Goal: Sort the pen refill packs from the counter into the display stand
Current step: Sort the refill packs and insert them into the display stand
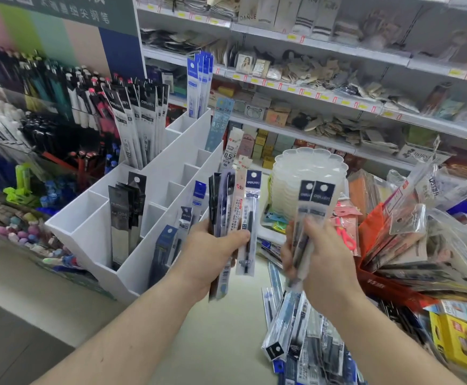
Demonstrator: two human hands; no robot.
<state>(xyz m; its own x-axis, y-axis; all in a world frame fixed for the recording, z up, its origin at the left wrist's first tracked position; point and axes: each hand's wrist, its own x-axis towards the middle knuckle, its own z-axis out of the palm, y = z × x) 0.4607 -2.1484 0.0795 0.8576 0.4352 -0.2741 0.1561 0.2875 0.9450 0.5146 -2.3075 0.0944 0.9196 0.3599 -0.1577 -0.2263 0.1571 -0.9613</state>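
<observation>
**A:** What have you got in your left hand [213, 252]?

**B:** Your fingers are wrapped round a fanned bunch of refill packs [233, 215], held upright just right of the white display stand [96, 232]. They are long, narrow clear sleeves with a header card on top: several dark ones, one pale with red print, and the rightmost with a navy header and a black refill showing through the plastic.

**A:** And your right hand [317, 255]?

**B:** It grips a pair of packs [313, 207] side by side, each with a navy header, a punched hole and white lettering. Your hand is a little blurred, so you cannot tell how each finger lies, only that they are curled round the sleeves.

**A:** Where are the rest?

**B:** A loose heap of packs [301, 337] lies on the counter [221, 329], near you and below your right hand, overlapping at all angles. In the stand, dark grey packs [125, 215] stand in a near-left compartment, blue-headed ones [183, 226] along the near-right row, white-and-black ones [140, 126] further back, and tall blue ones [199, 79] at the far end.

**A:** Anything beside them?

**B:** A stack of clear scalloped trays [308, 176] stands behind your hands, and a red box of bagged goods [388, 279] sits to the right.
</observation>
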